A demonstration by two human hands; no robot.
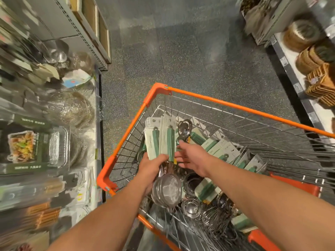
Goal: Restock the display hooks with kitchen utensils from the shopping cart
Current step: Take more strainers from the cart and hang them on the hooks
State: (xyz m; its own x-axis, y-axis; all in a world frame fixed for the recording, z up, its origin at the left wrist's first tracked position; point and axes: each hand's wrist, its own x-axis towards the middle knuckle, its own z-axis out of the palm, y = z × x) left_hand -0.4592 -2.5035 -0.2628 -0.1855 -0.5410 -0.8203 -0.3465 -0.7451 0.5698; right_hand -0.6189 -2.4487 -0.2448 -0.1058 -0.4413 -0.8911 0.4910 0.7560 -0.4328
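Two bare hands reach down into the shopping cart (213, 101), which has an orange rim and a wire basket. The left hand (151, 168) holds a bunch of strainers (167, 190): its fingers are curled around the green handles and the white packaging cards (160, 136), and the thumb lies across the front of them. Beyond these fingers the cards fan out upward, and below the palm the round metal mesh bowls of the strainers hang stacked one over the other.

The right hand (192, 156) is just beside the bunch, on its right side. Its fingers are stretched and relaxed, and they grip nothing. The fingertips come close to the green handles, but I cannot tell if they really touch them. Just past these fingertips a shiny metal utensil (184, 127) with holes stands up among the cards.

Under the right wrist and to its right, many more carded utensils (223, 151) with green handles lie in the cart, leaning in a row. Nearer to the person than both hands there are small metal bowls (191, 208) and wire whisks (217, 220) on the bottom of the basket.

Far to the left of the left hand a store shelf (45, 124) carries packed kitchen goods; this part is blurred. Far to the right of the right hand, woven baskets (311, 57) stand on another shelf. The floor (181, 51) is dark and speckled.
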